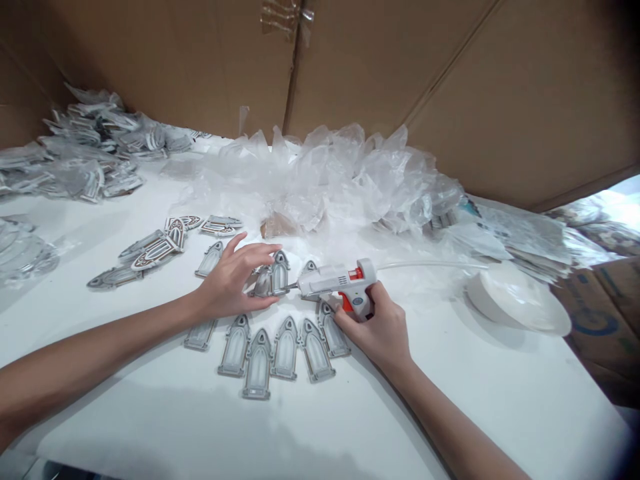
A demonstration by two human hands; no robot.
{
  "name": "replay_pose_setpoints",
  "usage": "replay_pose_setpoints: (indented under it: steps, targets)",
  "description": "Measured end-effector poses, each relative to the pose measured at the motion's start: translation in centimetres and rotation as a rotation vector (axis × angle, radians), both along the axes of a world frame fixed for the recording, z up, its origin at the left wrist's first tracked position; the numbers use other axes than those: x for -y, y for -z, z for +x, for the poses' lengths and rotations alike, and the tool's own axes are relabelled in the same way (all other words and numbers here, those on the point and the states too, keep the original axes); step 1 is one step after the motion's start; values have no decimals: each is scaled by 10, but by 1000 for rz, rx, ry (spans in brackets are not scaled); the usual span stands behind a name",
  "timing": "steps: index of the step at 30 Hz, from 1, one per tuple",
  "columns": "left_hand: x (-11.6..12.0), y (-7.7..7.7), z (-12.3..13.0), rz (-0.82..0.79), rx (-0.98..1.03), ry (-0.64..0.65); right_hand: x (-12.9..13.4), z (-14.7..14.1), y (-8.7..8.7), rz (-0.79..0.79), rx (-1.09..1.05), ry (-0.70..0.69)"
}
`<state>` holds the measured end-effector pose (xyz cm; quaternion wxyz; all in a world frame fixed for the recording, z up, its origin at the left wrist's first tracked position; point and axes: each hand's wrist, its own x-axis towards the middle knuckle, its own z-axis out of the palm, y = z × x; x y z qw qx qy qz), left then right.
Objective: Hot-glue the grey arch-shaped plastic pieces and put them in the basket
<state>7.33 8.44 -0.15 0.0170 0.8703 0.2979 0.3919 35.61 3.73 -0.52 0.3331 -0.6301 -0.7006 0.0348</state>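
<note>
My right hand (383,330) is wrapped round the handle of a white hot glue gun (330,280) with a red trigger. A long clear glue stick (430,265) runs out of its back. The nozzle touches or hovers just over a small grey arch-shaped piece (280,270); I cannot tell which. My left hand (237,273) grips this piece lightly, thumb at its lower end and a finger at its top, other fingers raised. A second piece (263,281) lies partly hidden under that hand. Several more arch-shaped pieces (286,350) are laid out in a curve below.
Loose arch pieces (157,250) overlap at the left. Farther back is a heap of bagged pieces (100,143). Crumpled clear plastic bags (340,177) line the back against a cardboard wall (200,67). A white bowl (520,300) stands at the right table edge, beside a cardboard box (600,313).
</note>
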Motion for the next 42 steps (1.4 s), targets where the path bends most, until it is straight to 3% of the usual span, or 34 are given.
replay_pose_setpoints:
  steps: [42]
  targets:
    - [-3,6,-2,-10,95,-160,-1,0,-6,-80,-122,31]
